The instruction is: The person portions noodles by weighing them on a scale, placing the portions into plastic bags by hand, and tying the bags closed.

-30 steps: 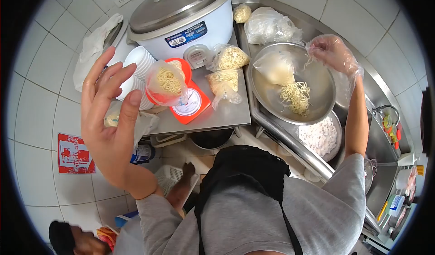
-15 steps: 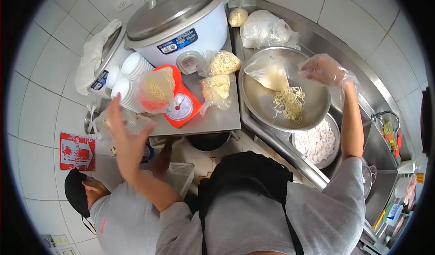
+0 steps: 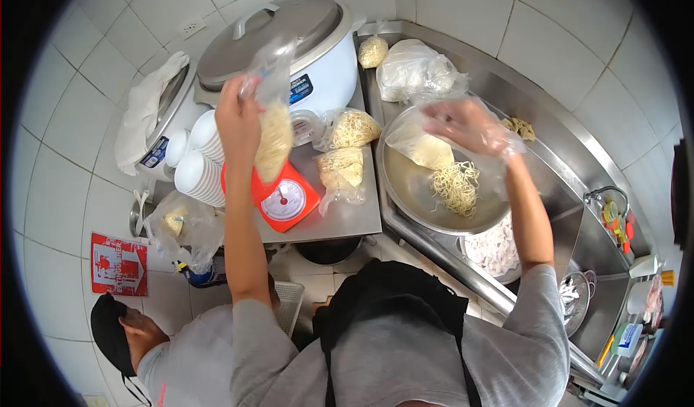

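Note:
My left hand (image 3: pixel 241 121) grips the upper part of a clear plastic bag of noodles (image 3: pixel 273 147), which hangs above the red kitchen scale (image 3: pixel 288 208). My right hand (image 3: pixel 466 126), in a clear plastic glove, is over the large steel bowl (image 3: pixel 405 210). Its fingers reach leftward and look stretched, with nothing visible in them. Inside the bowl lie loose yellow noodles (image 3: pixel 457 189) and a clear bag with pale contents (image 3: pixel 423 149), partly below my right hand. Two more noodle bags (image 3: pixel 354 129) rest beside the scale.
A large rice cooker (image 3: pixel 325 78) stands behind the scale, with stacked white cups (image 3: pixel 199 177) to the left. Below the steel bowl sits a container of whitish pieces (image 3: pixel 491 249). A white plastic bag (image 3: pixel 416 71) is at the back. A co-worker (image 3: pixel 184 356) is at lower left.
My left hand has moved up and right and now holds the noodle bag, which was on the scale. My right hand has shifted left over the bowl, its fingers straighter.

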A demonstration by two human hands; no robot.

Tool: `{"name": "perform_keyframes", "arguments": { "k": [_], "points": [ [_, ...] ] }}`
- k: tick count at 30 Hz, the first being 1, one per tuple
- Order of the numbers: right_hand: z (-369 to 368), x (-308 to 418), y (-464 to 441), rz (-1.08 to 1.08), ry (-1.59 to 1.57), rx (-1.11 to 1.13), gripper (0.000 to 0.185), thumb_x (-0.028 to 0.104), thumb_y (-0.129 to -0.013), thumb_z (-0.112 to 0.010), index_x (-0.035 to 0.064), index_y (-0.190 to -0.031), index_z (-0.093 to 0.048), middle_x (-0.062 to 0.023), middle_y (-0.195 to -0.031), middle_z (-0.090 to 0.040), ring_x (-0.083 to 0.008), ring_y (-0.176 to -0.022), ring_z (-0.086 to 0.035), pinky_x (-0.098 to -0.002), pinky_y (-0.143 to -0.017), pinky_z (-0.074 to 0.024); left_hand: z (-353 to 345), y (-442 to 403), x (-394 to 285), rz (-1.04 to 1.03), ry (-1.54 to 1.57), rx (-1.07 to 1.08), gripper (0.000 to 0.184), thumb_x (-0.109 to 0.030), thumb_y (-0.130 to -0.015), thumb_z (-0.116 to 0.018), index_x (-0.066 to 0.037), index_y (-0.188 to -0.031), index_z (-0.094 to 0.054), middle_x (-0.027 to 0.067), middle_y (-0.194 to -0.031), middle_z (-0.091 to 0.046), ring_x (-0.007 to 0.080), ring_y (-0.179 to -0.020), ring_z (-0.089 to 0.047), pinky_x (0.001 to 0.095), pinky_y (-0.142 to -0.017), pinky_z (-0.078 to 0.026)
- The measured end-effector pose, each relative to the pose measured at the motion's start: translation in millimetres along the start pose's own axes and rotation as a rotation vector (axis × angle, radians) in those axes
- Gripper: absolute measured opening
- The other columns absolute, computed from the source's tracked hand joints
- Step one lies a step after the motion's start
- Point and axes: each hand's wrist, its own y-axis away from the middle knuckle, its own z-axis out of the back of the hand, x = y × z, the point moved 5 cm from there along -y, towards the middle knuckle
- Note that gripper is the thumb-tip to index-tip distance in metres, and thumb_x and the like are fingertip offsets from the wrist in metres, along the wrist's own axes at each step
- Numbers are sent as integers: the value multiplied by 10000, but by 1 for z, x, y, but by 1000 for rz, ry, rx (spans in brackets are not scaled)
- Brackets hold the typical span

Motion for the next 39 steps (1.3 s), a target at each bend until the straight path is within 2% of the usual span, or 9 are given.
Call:
{"name": "perform_keyframes", "arguments": {
  "k": [4,6,11,14,22,27,33,36,39],
  "points": [
    [-12,49,-58,281,-74,-419,748,476,-722,-670,50,-1281,-416,-156,-1179,-551,-258,-880,-619,-355,-820,-468,-56,-15,-36,123,299,210,197,-173,-915,-481,-12,-973,-581,32,-814,-589,74,-575,-507,199,-501,-380],
    [-18,49,-88,285,-167,-392,719,440,-716,-684,51,-1264,-427,-154,-1153,-563,-256,-833,-614,-357,-786,-463,-78,-12,-44,172,355,358,175,-124,-891,-496,-1,-991,-569,70,-864,-598,124,-649,-547,221,-563,-432],
    [-35,12,-141,160,60,-101,399,297,-754,-658,47,-1058,-592,-138,-898,-645,-237,-722,-585,-356,-690,-446,-104,-1,-24,11,207,393,250,-159,-879,-524,-54,-1101,-567,114,-955,-582,207,-787,-567,278,-667,-450],
    [-40,-32,-151,-254,-120,-179,296,294,-771,-632,45,-931,-644,-134,-768,-642,-236,-696,-587,-348,-664,-451,-76,29,-14,130,175,382,299,-141,-869,-542,-72,-1160,-550,110,-1025,-557,198,-865,-561,278,-716,-451],
    [-57,-56,-198,-367,0,-483,353,359,-806,-533,35,-905,-634,-228,-842,-616,-370,-874,-593,-450,-758,-464,-42,166,22,249,-183,569,546,-142,-735,-683,-119,-1243,-484,144,-1205,-439,319,-1116,-458,379,-874,-421],
    [-57,-104,-233,-368,274,-594,566,501,-862,-393,-11,-934,-621,-231,-919,-613,-388,-902,-581,-471,-793,-453,-46,187,39,349,-128,711,491,-174,-807,-607,-186,-1273,-456,204,-1206,-442,371,-1106,-458,405,-874,-413],
    [-90,-121,-251,-264,443,-100,412,372,-834,-492,0,-954,-622,-240,-942,-608,-366,-939,-574,-428,-829,-443,-32,188,43,469,14,658,436,-128,-848,-543,-136,-1275,-454,214,-1277,-394,370,-1144,-439,394,-926,-381],
    [-128,-128,-246,-147,147,24,363,317,-793,-542,24,-997,-612,-227,-962,-605,-342,-935,-580,-402,-834,-443,-22,178,25,456,-12,589,438,-143,-853,-550,-97,-1277,-449,208,-1297,-371,350,-1156,-438,386,-935,-378],
    [-166,-149,-236,-265,528,406,404,335,-812,-533,117,-1151,-553,-155,-1156,-555,-320,-1049,-531,-346,-903,-428,-20,172,16,431,56,513,451,-152,-855,-560,-83,-1285,-440,198,-1311,-350,329,-1171,-430,387,-942,-373]
  ]
}}
